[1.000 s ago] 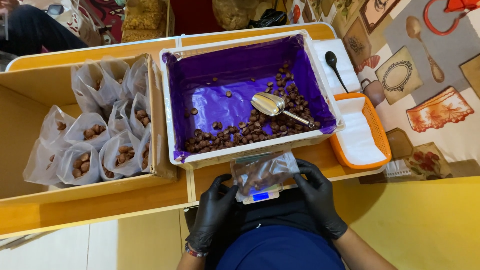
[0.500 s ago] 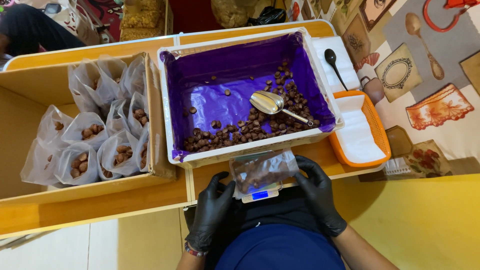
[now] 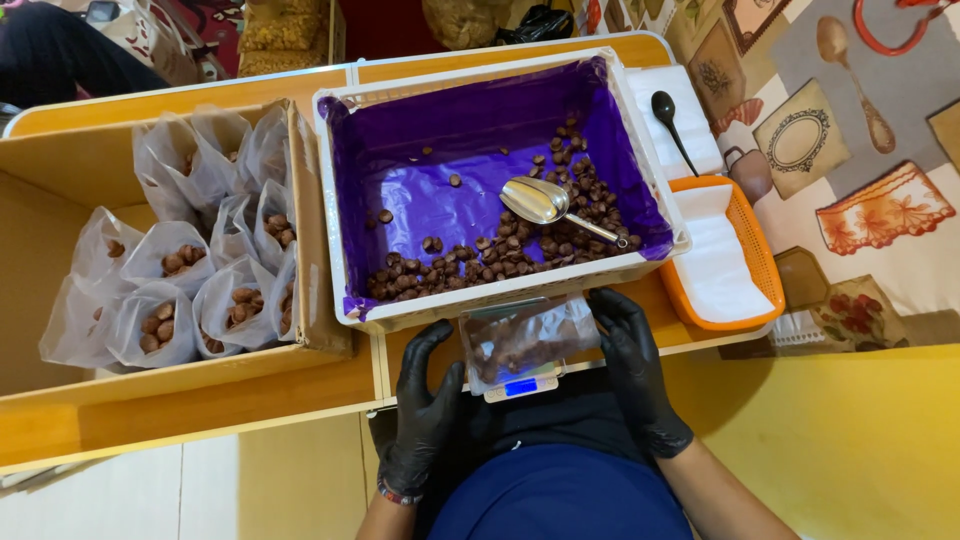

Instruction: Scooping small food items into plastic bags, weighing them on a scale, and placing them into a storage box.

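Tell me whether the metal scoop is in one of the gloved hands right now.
No, the metal scoop lies among the brown pieces in the purple-lined crate, away from both hands.
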